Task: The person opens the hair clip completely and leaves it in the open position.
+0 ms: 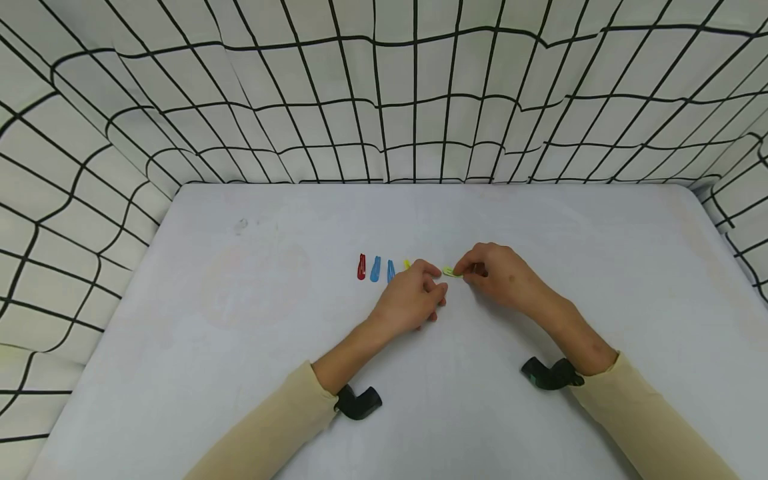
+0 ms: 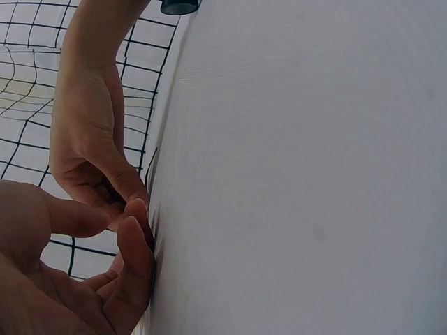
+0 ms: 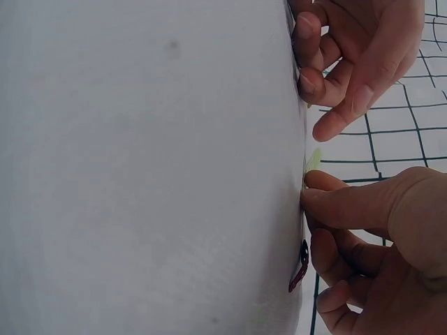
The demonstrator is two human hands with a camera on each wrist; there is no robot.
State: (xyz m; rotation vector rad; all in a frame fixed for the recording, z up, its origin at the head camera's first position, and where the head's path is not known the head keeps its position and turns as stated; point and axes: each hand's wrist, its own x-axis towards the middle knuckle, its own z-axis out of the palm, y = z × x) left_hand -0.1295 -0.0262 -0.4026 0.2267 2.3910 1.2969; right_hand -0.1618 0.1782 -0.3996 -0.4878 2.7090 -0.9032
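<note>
My right hand [image 1: 504, 275] pinches one end of a yellow-green snap hair clip [image 1: 449, 272] between thumb and index finger, low over the table. The clip's other end points towards my left hand [image 1: 409, 297], whose fingers are loosely bent and hold nothing. Left of that hand lie a red hair clip [image 1: 361, 267], a blue hair clip [image 1: 375, 269] and a second blue hair clip [image 1: 391, 270], side by side. A yellow hair clip [image 1: 407, 264] is mostly hidden behind the left hand. In the right wrist view, a dark red clip [image 3: 299, 269] lies beside the right hand's curled fingers.
The white table [image 1: 240, 373] carries the clips near its middle. Behind it and at both sides hangs a white cloth with a black grid [image 1: 414, 100]. Black curved pieces [image 1: 359, 403] sit at both sleeve cuffs.
</note>
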